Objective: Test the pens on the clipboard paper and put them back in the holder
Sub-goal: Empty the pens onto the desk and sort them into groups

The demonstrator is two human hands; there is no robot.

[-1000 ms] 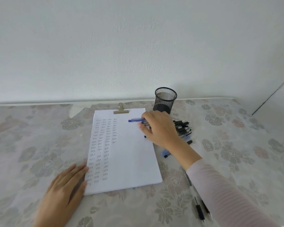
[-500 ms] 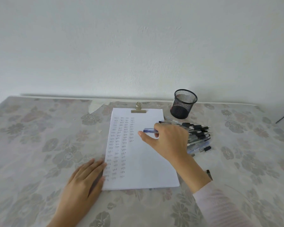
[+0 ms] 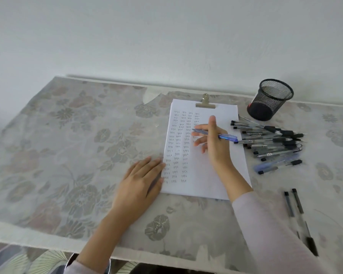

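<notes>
A clipboard with white paper [image 3: 222,175] lies on the table, its left columns filled with small pen marks. My right hand [image 3: 214,143] is over the paper and holds a blue pen [image 3: 226,137] lying nearly flat, tip pointing left above the marks. My left hand [image 3: 141,180] rests flat on the table, fingertips touching the paper's left edge. A black mesh holder [image 3: 269,99] stands upright at the back right. A pile of several pens [image 3: 273,143] lies between the holder and the paper.
Two more pens [image 3: 293,202] lie apart at the right near the table's front, with another dark pen [image 3: 311,244] closer to me. The floral tablecloth [image 3: 67,145] covers the table, which stands against a white wall. The table's front edge runs along the bottom.
My right hand has carried the blue pen from the pile out over the paper's marked columns. The camera has turned left, shifting everything rightward. My left hand stays at the paper's edge.
</notes>
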